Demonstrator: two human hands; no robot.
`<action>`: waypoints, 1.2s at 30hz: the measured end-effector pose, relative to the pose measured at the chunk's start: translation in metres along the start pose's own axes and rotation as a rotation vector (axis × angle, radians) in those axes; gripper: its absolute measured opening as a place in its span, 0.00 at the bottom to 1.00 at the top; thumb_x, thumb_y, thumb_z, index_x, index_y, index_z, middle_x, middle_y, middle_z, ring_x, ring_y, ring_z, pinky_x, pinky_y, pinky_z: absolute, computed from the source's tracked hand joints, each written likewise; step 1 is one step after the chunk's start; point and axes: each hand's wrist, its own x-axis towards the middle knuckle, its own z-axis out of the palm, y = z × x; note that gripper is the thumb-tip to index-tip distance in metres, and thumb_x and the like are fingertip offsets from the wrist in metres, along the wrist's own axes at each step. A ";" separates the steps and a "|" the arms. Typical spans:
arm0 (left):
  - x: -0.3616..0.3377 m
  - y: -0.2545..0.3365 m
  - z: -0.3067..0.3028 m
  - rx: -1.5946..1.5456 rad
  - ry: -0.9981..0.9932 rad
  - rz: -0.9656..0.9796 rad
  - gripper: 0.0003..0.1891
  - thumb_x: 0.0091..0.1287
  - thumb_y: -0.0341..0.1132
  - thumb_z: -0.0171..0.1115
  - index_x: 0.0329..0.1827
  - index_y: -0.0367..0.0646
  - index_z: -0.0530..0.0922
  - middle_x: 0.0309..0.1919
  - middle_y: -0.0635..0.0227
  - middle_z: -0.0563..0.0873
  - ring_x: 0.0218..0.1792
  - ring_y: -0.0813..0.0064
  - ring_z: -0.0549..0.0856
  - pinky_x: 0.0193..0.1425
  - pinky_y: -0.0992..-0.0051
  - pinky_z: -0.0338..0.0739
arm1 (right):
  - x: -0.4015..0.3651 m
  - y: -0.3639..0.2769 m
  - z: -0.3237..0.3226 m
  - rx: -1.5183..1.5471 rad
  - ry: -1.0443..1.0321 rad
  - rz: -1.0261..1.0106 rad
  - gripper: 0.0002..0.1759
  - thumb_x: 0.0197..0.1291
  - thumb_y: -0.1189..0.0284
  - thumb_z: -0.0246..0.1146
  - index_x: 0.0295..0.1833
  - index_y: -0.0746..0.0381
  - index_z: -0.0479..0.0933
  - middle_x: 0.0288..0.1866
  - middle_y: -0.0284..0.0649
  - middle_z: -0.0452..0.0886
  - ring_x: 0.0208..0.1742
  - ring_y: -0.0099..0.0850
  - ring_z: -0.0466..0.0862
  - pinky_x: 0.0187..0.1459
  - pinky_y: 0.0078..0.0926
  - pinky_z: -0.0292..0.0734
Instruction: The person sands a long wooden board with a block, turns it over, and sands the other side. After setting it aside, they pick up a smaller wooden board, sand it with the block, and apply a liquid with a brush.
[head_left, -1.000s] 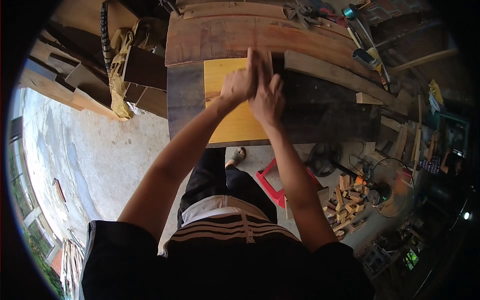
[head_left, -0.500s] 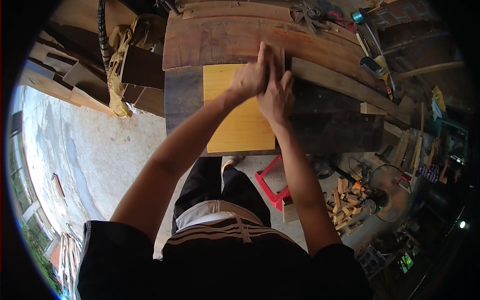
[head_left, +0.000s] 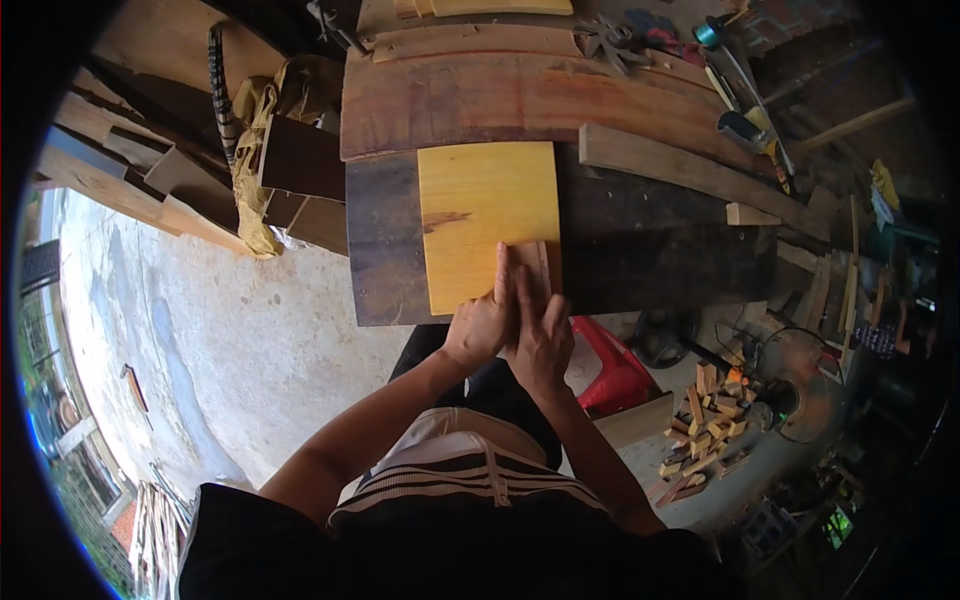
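A yellow wooden board (head_left: pixel 480 205) lies flat on a dark workbench (head_left: pixel 650 250). At the board's near right corner both hands press together on a small brownish sanding block (head_left: pixel 532 262). My left hand (head_left: pixel 482 325) holds the block's left side with a finger stretched forward along it. My right hand (head_left: pixel 541 340) lies beside it, fingers over the block's near end. Most of the block is covered by the fingers.
Reddish planks (head_left: pixel 520 95) and a long batten (head_left: pixel 680 165) lie beyond the board, with tools (head_left: pixel 735 100) at the bench's far right. A red stool (head_left: pixel 615 375) and a pile of wood offcuts (head_left: pixel 705 420) sit on the concrete floor. Stacked boards (head_left: pixel 150 170) lie at the left.
Both hands have slid the block from the board's far right edge back to its near right corner. The board's upper surface is now uncovered.
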 end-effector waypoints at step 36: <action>0.169 -0.080 -0.099 0.114 0.003 -0.360 0.39 0.74 0.49 0.41 0.82 0.54 0.33 0.46 0.37 0.85 0.48 0.37 0.85 0.53 0.49 0.78 | 0.197 -0.058 0.069 0.043 0.208 -0.127 0.39 0.56 0.66 0.67 0.74 0.52 0.63 0.46 0.52 0.70 0.46 0.50 0.78 0.39 0.45 0.80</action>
